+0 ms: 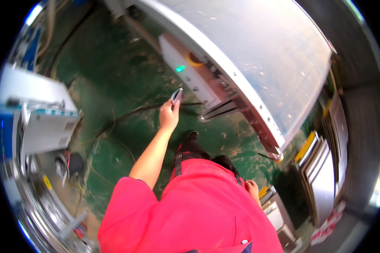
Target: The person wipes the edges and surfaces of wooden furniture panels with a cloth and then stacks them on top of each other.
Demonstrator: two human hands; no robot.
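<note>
thumb and fingers of the left hand (pixel 169 118) pinched a small, flat grey object (pixel 177 96) just above and left of the frame's centre. near it, toward the upper middle, stood a white rectangular panel (pixel 169 52) with a lit green lamp (pixel 180 68). the right hand (pixel 253 188), lower right of centre, hung beside the red short-sleeved shirt (pixel 202 206); its grip could not be told.
</note>
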